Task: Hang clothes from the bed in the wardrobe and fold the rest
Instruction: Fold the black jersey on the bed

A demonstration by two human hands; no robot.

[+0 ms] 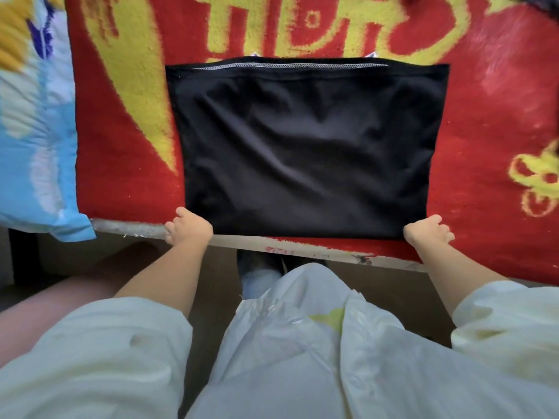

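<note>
A black garment [305,146] lies folded into a flat rectangle on the red and yellow bed cover [127,164], its stitched hem along the far edge. My left hand [189,226] grips its near left corner at the bed's edge. My right hand [428,232] grips its near right corner. Both sets of fingers curl under the cloth, so their tips are hidden. No wardrobe or hanger is in view.
A light blue patterned pillow [36,140] lies on the bed's left end and overhangs the edge. The bed's wooden rim [248,241] runs just below my hands. My pale shirt and sleeves fill the lower part of the view.
</note>
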